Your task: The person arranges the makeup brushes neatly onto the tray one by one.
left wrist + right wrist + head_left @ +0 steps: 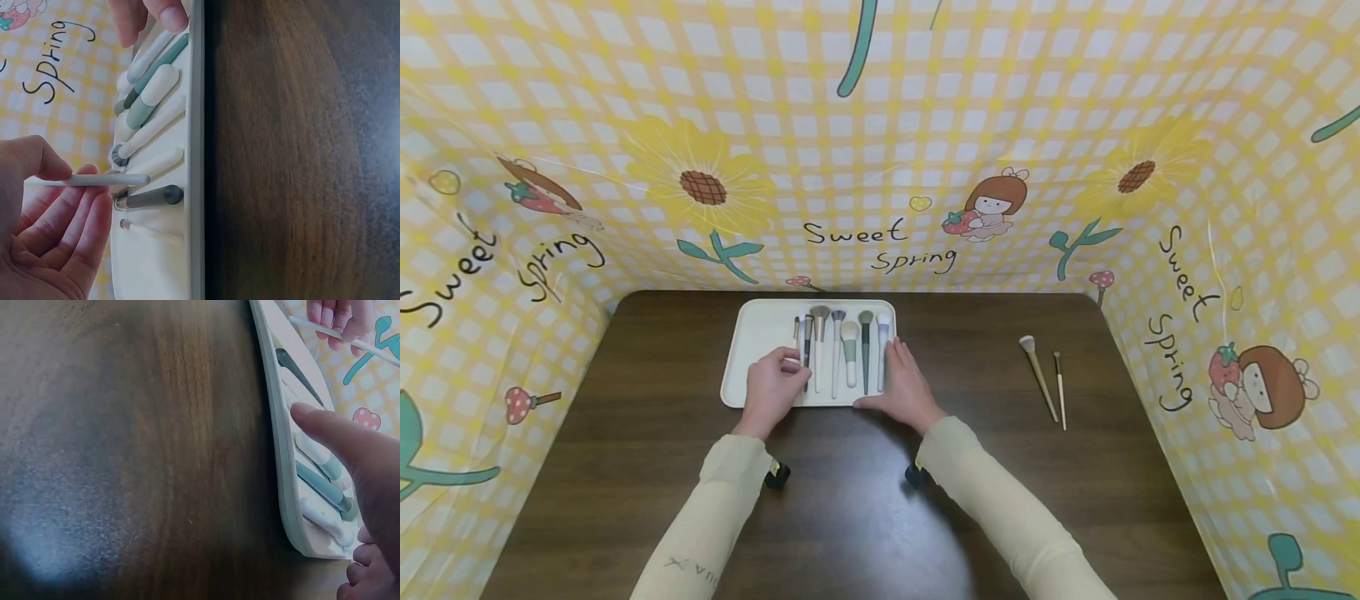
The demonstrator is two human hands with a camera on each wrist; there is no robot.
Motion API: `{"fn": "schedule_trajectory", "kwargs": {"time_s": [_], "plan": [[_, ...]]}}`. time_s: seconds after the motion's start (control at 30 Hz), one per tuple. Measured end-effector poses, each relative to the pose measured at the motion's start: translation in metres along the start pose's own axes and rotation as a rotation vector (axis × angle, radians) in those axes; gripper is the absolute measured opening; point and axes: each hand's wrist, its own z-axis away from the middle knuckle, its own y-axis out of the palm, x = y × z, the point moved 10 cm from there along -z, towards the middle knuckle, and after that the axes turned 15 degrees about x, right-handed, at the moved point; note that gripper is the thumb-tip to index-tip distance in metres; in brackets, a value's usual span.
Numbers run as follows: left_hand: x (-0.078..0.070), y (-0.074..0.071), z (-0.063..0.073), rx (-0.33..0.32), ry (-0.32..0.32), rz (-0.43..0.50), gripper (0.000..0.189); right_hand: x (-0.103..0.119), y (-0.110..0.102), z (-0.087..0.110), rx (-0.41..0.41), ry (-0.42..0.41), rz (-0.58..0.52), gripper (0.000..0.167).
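In the left wrist view, my left hand (59,219) pinches a slim white makeup brush handle (125,179) between thumb and fingers, above the left part of a cream tray (756,333). My right hand (904,387) lies at the tray's right front corner, fingers extended along the right side and thumb by the front rim. Several makeup brushes lie side by side in the tray. They include a dark green brush (866,358), a brush with a pale green band (850,352), a grey-tipped white brush (837,358) and a dark-handled brush (153,197). The held brush's head is hidden.
On the brown wooden table (850,517), right of the tray, lie a gold-handled brush (1039,379) and a thinner, paler brush (1060,392). A yellow checked cloth (880,167) rises behind the table and along both sides.
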Motion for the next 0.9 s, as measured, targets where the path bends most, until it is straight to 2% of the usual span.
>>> {"fn": "schedule_trajectory", "kwargs": {"time_s": [0.23, 0.47, 0.8, 0.9], "plan": [[0.009, -0.003, -0.002, -0.023, -0.032, -0.028, 0.03, -0.004, 0.006, -0.006, 0.054, 0.029, -0.025, 0.132], [0.018, -0.005, -0.003, -0.03, -0.054, -0.02, 0.032, -0.005, 0.007, -0.007, 0.058, 0.032, -0.029, 0.133], [0.03, -0.011, -0.009, -0.081, -0.075, -0.017, 0.025, -0.001, 0.007, -0.006, 0.075, 0.031, -0.019, 0.132], [0.031, -0.014, -0.013, -0.094, -0.07, -0.046, 0.028, 0.0, 0.008, -0.006, 0.087, 0.035, -0.015, 0.132]]}}
